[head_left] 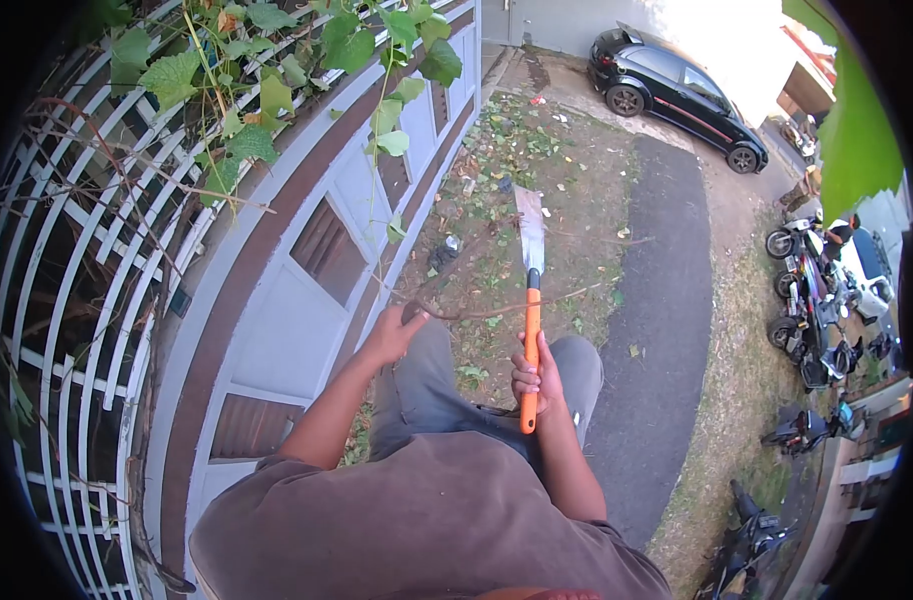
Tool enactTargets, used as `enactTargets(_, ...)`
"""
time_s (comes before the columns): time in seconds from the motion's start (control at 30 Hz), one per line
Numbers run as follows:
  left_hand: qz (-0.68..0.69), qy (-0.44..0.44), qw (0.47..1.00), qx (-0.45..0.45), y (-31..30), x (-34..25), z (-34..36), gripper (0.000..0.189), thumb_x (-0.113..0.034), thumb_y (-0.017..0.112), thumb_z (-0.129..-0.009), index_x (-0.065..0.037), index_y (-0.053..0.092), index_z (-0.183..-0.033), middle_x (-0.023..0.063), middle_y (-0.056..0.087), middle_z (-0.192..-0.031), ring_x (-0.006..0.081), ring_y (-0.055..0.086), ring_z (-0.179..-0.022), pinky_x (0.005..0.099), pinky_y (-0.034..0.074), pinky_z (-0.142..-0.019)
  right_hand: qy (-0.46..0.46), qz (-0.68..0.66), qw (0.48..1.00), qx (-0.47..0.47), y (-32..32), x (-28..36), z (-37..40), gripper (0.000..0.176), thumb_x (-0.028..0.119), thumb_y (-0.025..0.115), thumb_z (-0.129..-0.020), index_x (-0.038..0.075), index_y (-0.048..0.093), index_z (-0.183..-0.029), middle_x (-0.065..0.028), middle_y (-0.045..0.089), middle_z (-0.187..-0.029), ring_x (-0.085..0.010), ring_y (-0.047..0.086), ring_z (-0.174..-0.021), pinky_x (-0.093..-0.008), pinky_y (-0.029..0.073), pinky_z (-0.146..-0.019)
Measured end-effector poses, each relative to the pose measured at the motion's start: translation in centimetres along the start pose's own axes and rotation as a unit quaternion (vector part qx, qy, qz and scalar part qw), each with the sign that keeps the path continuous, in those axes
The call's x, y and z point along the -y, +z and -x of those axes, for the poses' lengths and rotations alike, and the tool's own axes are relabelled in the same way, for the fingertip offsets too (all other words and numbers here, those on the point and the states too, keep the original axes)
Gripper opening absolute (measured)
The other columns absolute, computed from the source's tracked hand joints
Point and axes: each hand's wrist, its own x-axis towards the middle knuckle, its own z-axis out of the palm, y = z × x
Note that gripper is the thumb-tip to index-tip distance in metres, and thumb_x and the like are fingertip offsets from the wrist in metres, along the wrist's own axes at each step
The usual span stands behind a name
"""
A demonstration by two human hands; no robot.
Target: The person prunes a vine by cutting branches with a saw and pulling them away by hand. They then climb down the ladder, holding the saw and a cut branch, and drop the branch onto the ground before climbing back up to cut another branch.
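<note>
Below you, the earthen ground fills the centre of the frame, strewn with leaves; a dark crumpled scrap lies left of centre. Right of centre you have a dark paved strip, then patchy grass. A black car stands upper right, motorcycles along the right.
</note>
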Motion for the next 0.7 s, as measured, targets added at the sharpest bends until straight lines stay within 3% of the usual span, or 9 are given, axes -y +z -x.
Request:
enactTargets(0.23, -0.129, 0.095, 0.987, -0.025, -0.5, -1.2, -1.1, 0.043, -0.035, 0.066, -0.100, 0.004, 0.068, -0.119, 0.0168, 0.064, -0.069, 0.0271, 0.065, -0.061, 0.0432, 0.049, -0.059, -0.016, -0.151, 0.979, 0.137, 0.1, -1.9, -0.5, 0.046, 0.055, 0.040, -0.113, 0.016, 0.056, -0.132, -0.0009, 0.040, -0.066, -0.0049, 0.035, -0.044, -0.0206, 0.034, -0.037)
enactTargets(0.3, -0.156, 0.088, 0.983, -0.042, -1.1, -2.9, -0.6, 0.035, -0.027, 0.069, -0.097, 0.007, 0.067, -0.104, 0.0161, 0.062, -0.072, 0.0245, 0.061, -0.068, 0.0426, 0.047, -0.065, -0.027, -0.115, 0.980, 0.160, 0.1, -2.1, -0.7, 0.049, 0.054, 0.040, -0.113, 0.015, 0.058, -0.135, 0.0005, 0.038, -0.066, -0.0055, 0.034, -0.047, -0.0214, 0.032, -0.039)
enactTargets(0.33, -0.157, 0.088, 0.983, -0.040, -1.4, -3.0, -0.9, 0.035, -0.027, 0.069, -0.097, 0.007, 0.067, -0.104, 0.0161, 0.062, -0.072, 0.0245, 0.061, -0.068, 0.0426, 0.047, -0.065, -0.028, -0.115, 0.980, 0.160, 1.3, -2.0, -0.4, 0.049, 0.054, 0.040, -0.113, 0.015, 0.058, -0.135, 0.0005, 0.038, -0.066, -0.0055, 0.034, -0.047, -0.0214, 0.032, -0.039)
enactTargets(0.37, -0.158, 0.111, 0.980, -0.050, -2.0, -3.0, -1.2, 0.040, -0.032, 0.068, -0.098, 0.006, 0.068, -0.111, 0.0197, 0.066, -0.076, 0.0315, 0.064, -0.069, 0.0443, 0.048, -0.065, -0.055, 0.060, 0.997, 0.013, 2.6, -1.7, 0.0, 0.047, 0.054, 0.040, -0.113, 0.015, 0.056, -0.134, 0.0009, 0.039, -0.067, -0.0054, 0.034, -0.047, -0.0218, 0.032, -0.039)
enactTargets(0.43, -0.162, 0.128, 0.976, -0.065, -2.7, -2.8, -0.8, 0.046, -0.037, 0.067, -0.098, 0.005, 0.069, -0.118, 0.0233, 0.070, -0.080, 0.0385, 0.067, -0.071, 0.0461, 0.050, -0.065, -0.107, 0.349, 0.907, -0.211, 4.2, -1.9, 0.0, 0.041, 0.049, 0.042, -0.114, 0.014, 0.053, -0.131, 0.0018, 0.040, -0.068, -0.0052, 0.036, -0.048, -0.0231, 0.033, -0.042)
enactTargets(0.47, -0.133, 0.075, 0.987, -0.058, -2.9, -2.8, -0.6, 0.044, -0.038, 0.067, -0.099, 0.003, 0.069, -0.113, 0.0190, 0.068, -0.077, 0.0332, 0.065, -0.067, 0.0435, 0.049, -0.062, -0.104, 0.349, 0.908, -0.208, 4.2, -2.4, -0.2, 0.041, 0.049, 0.042, -0.114, 0.014, 0.053, -0.131, 0.0018, 0.040, -0.068, -0.0052, 0.036, -0.048, -0.0231, 0.033, -0.042)
enactTargets(0.57, -0.075, -0.027, 0.996, -0.038, -3.4, -2.1, -1.1, 0.041, -0.041, 0.067, -0.101, 0.000, 0.069, -0.104, 0.0105, 0.064, -0.070, 0.0226, 0.062, -0.058, 0.0384, 0.047, -0.056, -0.259, 0.493, 0.789, -0.261, 4.3, -2.9, -0.6, 0.034, 0.040, 0.046, -0.114, 0.009, 0.052, -0.127, 0.0020, 0.048, -0.070, -0.0074, 0.047, -0.053, -0.0268, 0.039, -0.046)
enactTargets(0.6, 0.060, -0.099, 0.993, 0.000, -3.6, -1.4, -1.2, 0.038, -0.042, 0.066, -0.101, -0.005, 0.063, -0.095, 0.0041, 0.056, -0.065, 0.0164, 0.053, -0.051, 0.0338, 0.041, -0.051, -0.256, 0.491, 0.790, -0.264, 4.3, -2.8, -0.6, 0.034, 0.040, 0.046, -0.114, 0.009, 0.052, -0.127, 0.0020, 0.048, -0.070, -0.0074, 0.047, -0.053, -0.0268, 0.039, -0.046)
enactTargets(0.7, 0.295, -0.211, 0.929, 0.079, -4.2, -0.5, -1.2, 0.041, -0.045, 0.063, -0.104, -0.014, 0.051, -0.080, -0.0045, 0.042, -0.057, 0.0079, 0.038, -0.042, 0.0266, 0.032, -0.042, -0.435, 0.594, 0.617, -0.276, 6.2, -2.0, -0.8, 0.031, 0.027, 0.049, -0.113, 0.002, 0.051, -0.131, -0.0037, 0.057, -0.071, -0.0118, 0.055, -0.055, -0.0336, 0.044, -0.051)
